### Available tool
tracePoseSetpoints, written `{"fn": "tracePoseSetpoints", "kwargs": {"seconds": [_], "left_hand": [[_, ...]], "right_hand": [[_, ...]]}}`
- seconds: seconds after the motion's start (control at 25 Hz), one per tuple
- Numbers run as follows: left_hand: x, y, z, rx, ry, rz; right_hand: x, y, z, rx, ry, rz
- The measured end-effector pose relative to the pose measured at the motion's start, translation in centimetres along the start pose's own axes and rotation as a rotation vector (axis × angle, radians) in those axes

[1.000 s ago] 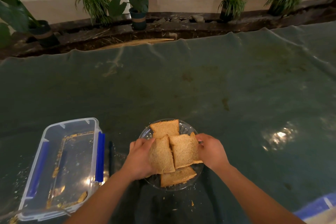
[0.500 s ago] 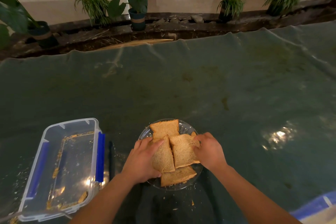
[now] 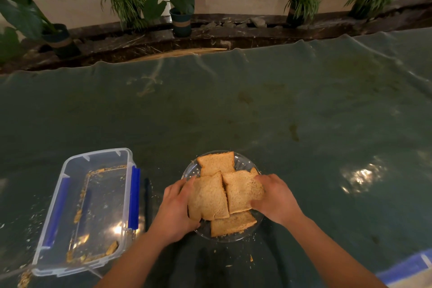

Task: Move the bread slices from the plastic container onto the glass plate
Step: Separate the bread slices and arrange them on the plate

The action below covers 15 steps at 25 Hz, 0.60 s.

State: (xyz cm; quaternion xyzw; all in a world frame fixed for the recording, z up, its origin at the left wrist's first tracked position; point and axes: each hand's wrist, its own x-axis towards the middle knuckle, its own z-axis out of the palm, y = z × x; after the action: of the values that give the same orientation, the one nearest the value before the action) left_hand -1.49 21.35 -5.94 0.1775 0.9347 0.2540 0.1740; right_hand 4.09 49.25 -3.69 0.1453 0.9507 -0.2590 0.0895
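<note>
On the green table cover (image 3: 304, 105), close to your body, the glass plate (image 3: 192, 169) carries the bread slices (image 3: 216, 162): four show from the head camera, one at the far rim, two side by side in the middle, one at the near rim partly under them. Your left hand (image 3: 174, 209) curls its fingers (image 3: 184, 183) around the outer edge of the middle-left slice (image 3: 208, 196), and your right hand (image 3: 275, 199) has its fingers bent over the outer edge of the middle-right slice (image 3: 242, 190); both hands are closed lightly on bread, not spread flat. The plastic container (image 3: 127, 155) stands to your left, well apart from the plate, holding only crumbs and scraps, so the moving looks finished and what remains is settling the pile. Press gently inward and down, since soft slices will likely crumple or tear if squeezed, and keep each one within the rim; the near slice already sits close to the plate's edge. Let go upward rather than sideways so nothing drags off. Room is generous to the right and ahead; a dark pen-like object (image 3: 146, 203) lies between container and plate, so avoid sweeping left.
</note>
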Motion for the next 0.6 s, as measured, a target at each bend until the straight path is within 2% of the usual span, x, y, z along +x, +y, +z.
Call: {"fn": "tracePoseSetpoints", "kwargs": {"seconds": [0.12,0.36,0.6], "left_hand": [[-0.32,-0.17,0.1,-0.042,0.025,-0.026],[-0.64,-0.4,0.39,-0.112,0.046,-0.085],[-1.01,-0.56,0.8,-0.144,0.043,-0.106]], "right_hand": [[-0.07,-0.05,0.12,-0.06,-0.082,-0.034],[-0.35,0.07,0.59,-0.07,0.009,-0.08],[-1.02,0.71,0.16,0.015,-0.007,-0.09]]}}
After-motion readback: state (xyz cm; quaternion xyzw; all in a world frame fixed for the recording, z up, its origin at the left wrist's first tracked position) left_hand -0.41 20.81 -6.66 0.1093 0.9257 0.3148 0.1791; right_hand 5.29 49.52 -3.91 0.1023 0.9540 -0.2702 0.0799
